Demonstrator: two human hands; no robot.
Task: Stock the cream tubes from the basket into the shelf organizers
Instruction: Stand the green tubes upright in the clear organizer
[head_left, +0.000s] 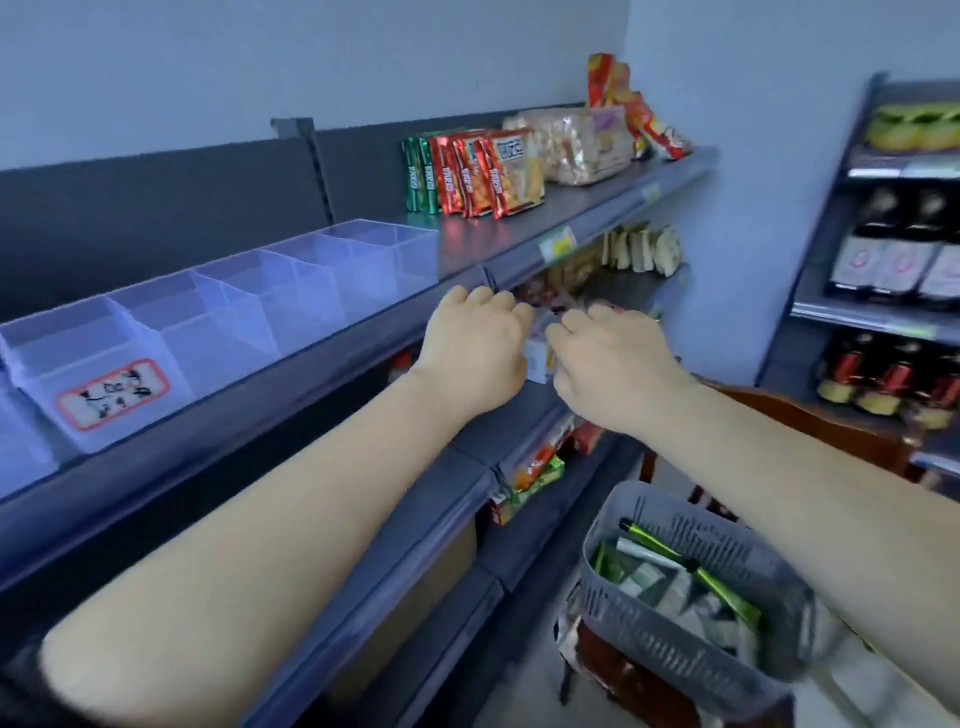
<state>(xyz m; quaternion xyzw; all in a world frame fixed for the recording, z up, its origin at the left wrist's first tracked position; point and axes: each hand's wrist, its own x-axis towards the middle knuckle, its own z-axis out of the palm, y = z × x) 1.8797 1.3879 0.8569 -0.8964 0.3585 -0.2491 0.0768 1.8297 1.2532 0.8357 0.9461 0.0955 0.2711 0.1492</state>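
Together, both hands are holding a small white box (537, 358) at mid-frame, just in front of the shelf edge (519, 265): the left hand (475, 348) is curling round its left side and the right hand (605, 358) is pinching its right. More cream tubes (691, 566), green and white, are lying in the grey basket (675, 629) at lower right. Clear shelf organizers (234, 306) are sitting along the shelf at left, and snack packets (483, 171) are standing at upper centre.
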